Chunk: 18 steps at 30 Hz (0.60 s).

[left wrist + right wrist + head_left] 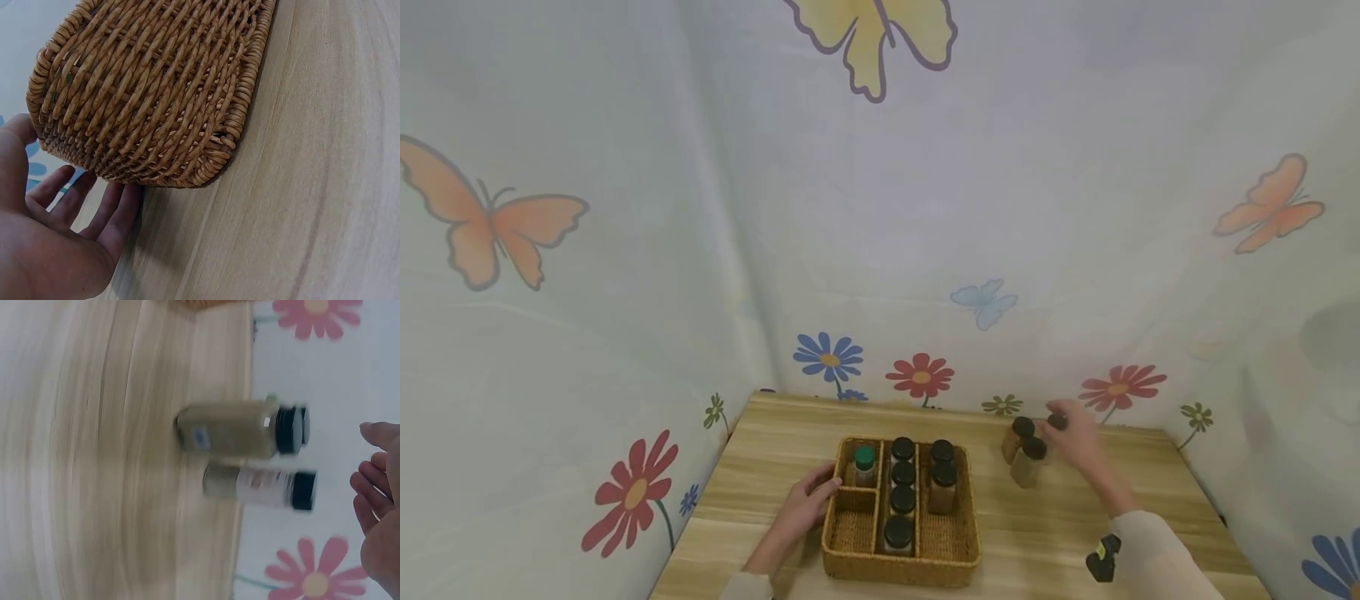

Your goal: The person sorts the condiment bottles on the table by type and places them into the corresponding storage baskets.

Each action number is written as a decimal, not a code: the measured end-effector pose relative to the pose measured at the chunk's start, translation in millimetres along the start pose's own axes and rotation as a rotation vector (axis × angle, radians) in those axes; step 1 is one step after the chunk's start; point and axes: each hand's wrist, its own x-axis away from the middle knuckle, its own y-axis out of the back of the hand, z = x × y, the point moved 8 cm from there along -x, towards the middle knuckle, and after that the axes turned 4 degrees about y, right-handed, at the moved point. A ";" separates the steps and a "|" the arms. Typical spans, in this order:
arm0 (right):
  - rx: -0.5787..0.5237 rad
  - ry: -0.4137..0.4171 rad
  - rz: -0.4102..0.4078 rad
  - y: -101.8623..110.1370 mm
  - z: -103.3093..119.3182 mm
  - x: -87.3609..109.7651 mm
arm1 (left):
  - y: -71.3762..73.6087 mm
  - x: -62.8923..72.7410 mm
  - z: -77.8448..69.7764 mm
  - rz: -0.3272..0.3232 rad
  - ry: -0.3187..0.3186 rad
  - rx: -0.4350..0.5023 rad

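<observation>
My left hand (pixel 808 502) holds the left side of a divided wicker basket (pixel 901 571), its thumb over the rim and its fingers against the woven outer wall (pixel 150 94). Black-capped spice jars fill the middle column, and two more jars (pixel 943 487) stand in the right one. A green-capped jar (pixel 865 467) sits in the back left compartment. To the right of the basket, my right hand (pixel 1078 437) is beside a small labelled jar (pixel 262 485), with a gap between its loosely bent fingers and the black cap. A larger jar of pale powder (pixel 228 428) stands alongside, partly covering another jar.
The wood-grain table (pixel 790 433) ends at a pale cloth wall (pixel 880 250) printed with flowers and butterflies. Cloth also hangs on the left and right sides. A small black device (pixel 1103 558) is at the right sleeve.
</observation>
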 end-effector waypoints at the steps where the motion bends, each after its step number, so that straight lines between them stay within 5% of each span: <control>1: 0.008 -0.019 0.015 1.7 -7.2 0.2 | 0.1 -0.1 -0.2 -0.002 0.000 0.002; 9: 0.077 -0.099 0.142 0.5 -35.8 4.4 | 1.4 -2.6 0.8 -0.007 0.010 0.010; 18: 0.070 -0.090 0.223 -16.3 -43.6 7.8 | 2.8 -2.3 1.9 -0.007 0.000 0.018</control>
